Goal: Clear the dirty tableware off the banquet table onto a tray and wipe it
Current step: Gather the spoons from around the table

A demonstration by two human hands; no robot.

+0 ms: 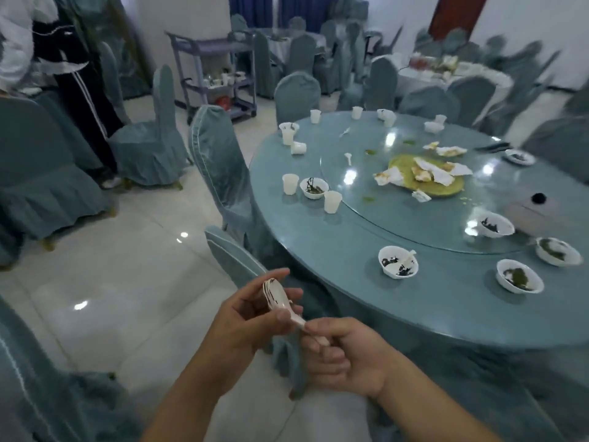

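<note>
My left hand [245,320] holds a stack of white plastic spoons [277,296] by their bowls, in front of me and left of the round blue-green banquet table [318,256]. My right hand [347,355] grips the spoon handles with curled fingers. On the table stand several dirty white bowls, one with a spoon in it [398,261], another beside it [519,275], and several white cups [332,201]. The glass turntable [376,212] carries a green smear with crumpled paper napkins [427,175].
Chairs in blue-green covers ring the table; one [220,173] stands at its left edge, another [236,260] just ahead of my hands. A grey service cart [216,74] stands at the back. A person in dark trousers [79,90] stands far left. Another laid table [446,71] is behind.
</note>
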